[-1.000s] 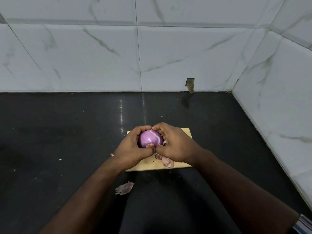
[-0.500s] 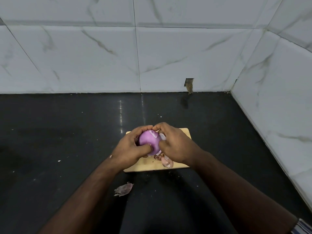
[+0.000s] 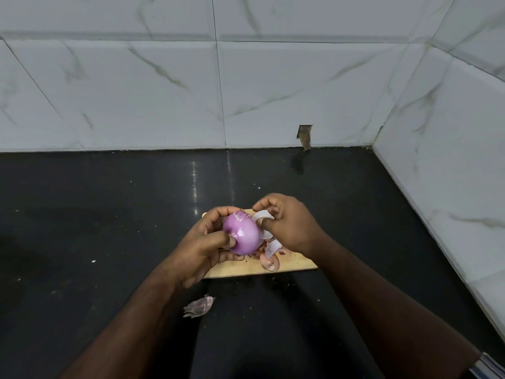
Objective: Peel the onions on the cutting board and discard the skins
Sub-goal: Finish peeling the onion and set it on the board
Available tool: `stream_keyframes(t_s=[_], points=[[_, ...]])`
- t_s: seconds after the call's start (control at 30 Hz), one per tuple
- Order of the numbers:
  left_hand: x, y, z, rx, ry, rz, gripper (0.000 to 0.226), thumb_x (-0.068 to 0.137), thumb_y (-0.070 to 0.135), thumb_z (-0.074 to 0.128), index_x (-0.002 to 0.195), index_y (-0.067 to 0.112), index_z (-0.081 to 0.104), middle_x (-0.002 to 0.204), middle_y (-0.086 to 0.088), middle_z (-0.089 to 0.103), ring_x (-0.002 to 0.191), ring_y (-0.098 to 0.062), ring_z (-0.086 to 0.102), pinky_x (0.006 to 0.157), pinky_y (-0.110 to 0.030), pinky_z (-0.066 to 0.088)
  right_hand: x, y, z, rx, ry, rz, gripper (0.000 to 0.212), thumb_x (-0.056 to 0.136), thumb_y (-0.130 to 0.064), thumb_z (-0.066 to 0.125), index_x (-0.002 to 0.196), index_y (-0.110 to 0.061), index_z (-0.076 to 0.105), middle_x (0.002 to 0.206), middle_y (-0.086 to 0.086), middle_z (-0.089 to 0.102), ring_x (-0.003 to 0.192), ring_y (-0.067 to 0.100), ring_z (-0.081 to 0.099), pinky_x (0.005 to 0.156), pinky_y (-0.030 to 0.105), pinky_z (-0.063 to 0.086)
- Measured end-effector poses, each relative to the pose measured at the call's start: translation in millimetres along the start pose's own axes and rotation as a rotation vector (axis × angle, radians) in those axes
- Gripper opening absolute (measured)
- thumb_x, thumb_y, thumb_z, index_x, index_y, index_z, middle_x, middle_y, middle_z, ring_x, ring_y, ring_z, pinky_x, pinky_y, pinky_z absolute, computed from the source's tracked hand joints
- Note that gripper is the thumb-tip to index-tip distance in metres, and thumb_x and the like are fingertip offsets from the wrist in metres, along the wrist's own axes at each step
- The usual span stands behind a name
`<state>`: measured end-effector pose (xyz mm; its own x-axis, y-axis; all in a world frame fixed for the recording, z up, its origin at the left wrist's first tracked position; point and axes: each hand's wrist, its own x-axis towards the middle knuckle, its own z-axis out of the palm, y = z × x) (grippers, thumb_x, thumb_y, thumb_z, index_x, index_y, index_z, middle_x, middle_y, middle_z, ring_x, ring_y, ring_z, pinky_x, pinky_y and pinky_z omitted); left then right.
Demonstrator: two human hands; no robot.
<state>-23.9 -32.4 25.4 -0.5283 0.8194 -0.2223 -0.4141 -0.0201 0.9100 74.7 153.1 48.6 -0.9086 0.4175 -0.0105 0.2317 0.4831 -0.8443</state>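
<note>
Nearby — loose skin scrap on black counter.

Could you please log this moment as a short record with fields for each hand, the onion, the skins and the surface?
left hand: grips the purple onion above the cutting board
right hand: pinches a pale peel strip beside the onion
loose skins: on the board under the hands
stray skin: on the black counter, nearer than the board
</note>
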Motion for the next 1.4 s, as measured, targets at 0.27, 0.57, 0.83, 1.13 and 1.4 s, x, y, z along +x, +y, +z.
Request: stream_keyframes(t_s=[0.27,0.57,0.83,1.13,1.4], points=[[-1,5,-15,-0.247,-0.034,0.007,0.066,0.062,0.009,0.073,0.126,0.014,0.062,0.129,-0.02,0.062,0.097,-0.038,0.068,0.066,-0.039,0.062,11,21,-3,-0.249,0.095,0.033,0.03,0.09,-0.006,0.057,0.114,-0.023,0.066,0.112,-0.006,0.069,0.095,0.007,0.063,0.077,0.021,0.053],[1,6,-12,0.004,0.127,-0.079,0.046,0.086,0.0,0.068,0.129,0.013,0.062,0.123,-0.015,0.065,0.089,-0.027,0.074,0.066,-0.034,0.063,21,51,18,-0.616,-0.131,-0.12,0.045,0.081,-0.019,0.076,0.125,-0.021,0.068,0.117,0.003,0.062,0.105,0.023,0.056,0.079,0.029,0.044],[0,13,-8,0.207,0.105,-0.073,0.056,0.078,0.013,0.076,0.132,0.021,0.062,0.126,-0.012,0.065,0.098,-0.027,0.074,0.069,-0.031,0.062,9,-8,-5,0.019,-0.212,-0.072,0.046,0.087,-0.03,0.073,0.131,-0.024,0.062,0.118,-0.013,0.067,0.096,0.001,0.067,0.084,0.021,0.054],[-1,17,3,0.526,0.056,0.005,0.066,0.083,-0.005,0.076,0.134,0.03,0.053,0.123,0.006,0.061,0.095,-0.004,0.07,0.073,-0.034,0.063,13,-15,-12,-0.118,-0.352,-0.113,0.038,0.078,-0.014,0.072,0.116,-0.018,0.07,0.107,-0.008,0.069,0.089,0.002,0.066,0.084,0.037,0.059],[0,14,4,0.598,0.066,0.032,0.069,0.079,-0.006,0.075,0.135,0.029,0.054,0.124,0.006,0.063,0.104,-0.019,0.069,0.073,-0.034,0.063,10,-7,-6,-0.162,-0.27,-0.12,0.025,0.086,-0.012,0.064,0.109,-0.019,0.071,0.1,-0.008,0.071,0.09,0.008,0.068,0.081,0.037,0.06]])
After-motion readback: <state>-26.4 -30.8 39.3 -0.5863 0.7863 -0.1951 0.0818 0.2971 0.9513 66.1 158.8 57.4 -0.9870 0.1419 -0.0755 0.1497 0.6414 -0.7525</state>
